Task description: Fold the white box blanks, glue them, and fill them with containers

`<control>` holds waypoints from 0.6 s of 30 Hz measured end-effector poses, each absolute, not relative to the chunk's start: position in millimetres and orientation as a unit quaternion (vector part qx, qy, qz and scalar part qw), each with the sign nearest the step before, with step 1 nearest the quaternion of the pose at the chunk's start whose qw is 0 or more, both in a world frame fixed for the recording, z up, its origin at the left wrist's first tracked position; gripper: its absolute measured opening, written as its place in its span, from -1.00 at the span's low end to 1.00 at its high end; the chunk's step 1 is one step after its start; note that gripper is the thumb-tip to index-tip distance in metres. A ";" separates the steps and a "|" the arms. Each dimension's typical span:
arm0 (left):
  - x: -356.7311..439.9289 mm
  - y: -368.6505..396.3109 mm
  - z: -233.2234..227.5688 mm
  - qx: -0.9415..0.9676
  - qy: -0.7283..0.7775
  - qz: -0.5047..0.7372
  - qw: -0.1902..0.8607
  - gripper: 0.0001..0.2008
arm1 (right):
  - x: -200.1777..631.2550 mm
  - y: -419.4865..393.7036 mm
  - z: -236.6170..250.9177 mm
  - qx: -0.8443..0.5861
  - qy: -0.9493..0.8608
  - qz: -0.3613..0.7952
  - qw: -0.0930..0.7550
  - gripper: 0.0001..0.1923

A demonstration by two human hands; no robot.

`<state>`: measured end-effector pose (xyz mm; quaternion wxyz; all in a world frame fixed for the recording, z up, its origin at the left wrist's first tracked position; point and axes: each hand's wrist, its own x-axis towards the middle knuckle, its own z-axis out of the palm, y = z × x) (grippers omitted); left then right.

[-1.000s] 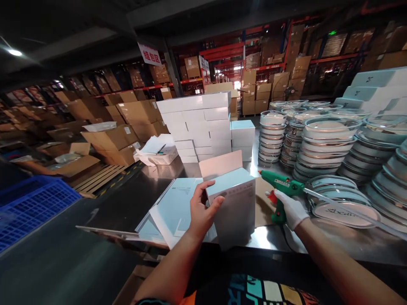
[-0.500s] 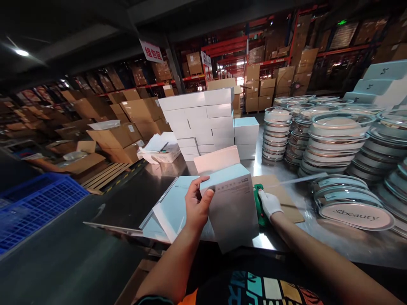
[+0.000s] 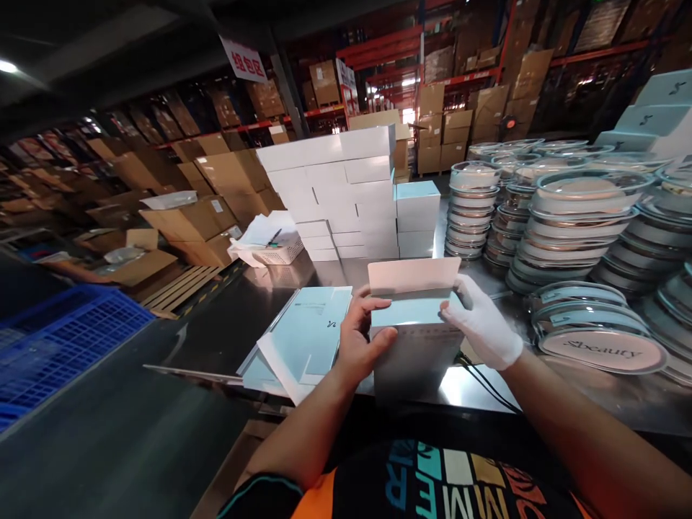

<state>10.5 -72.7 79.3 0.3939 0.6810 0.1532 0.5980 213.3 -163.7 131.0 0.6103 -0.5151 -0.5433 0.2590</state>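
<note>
Gripping pale box [image 3: 416, 346] at frame centre, standing on tabletop [image 3: 216, 339], flap up. Bare left hand [image 3: 360, 342] clasping left side; gloved right hand [image 3: 484, 328] clamping right top corner. Flat cartons [image 3: 305, 339] lying just left.

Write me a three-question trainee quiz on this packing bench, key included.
1. True or false: both hands grip the pale blue box, the left hand bare and the right hand gloved.
2. What lies flat on the steel table left of that box? A) flattened cartons B) a blue crate C) round tins
3. Fill in: the box's top flap stands ____.

Key: 1 true; 2 A, the flattened cartons; 3 open, upright.
</note>
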 end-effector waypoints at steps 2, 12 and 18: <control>11.8 -72.7 73.9 0.663 0.145 0.616 0.401 -0.41 | 223.6 -169.4 122.4 -0.510 -0.582 0.228 0.591 -0.07; 1.6 -50.3 90.6 0.795 -0.063 0.556 0.234 -0.76 | 241.3 -186.5 98.2 -0.362 -0.761 0.085 0.531 -0.51; -12.3 -48.4 104.2 0.826 -0.063 0.519 0.211 -0.78 | 241.0 -180.6 95.3 -0.355 -0.780 0.010 0.516 -0.44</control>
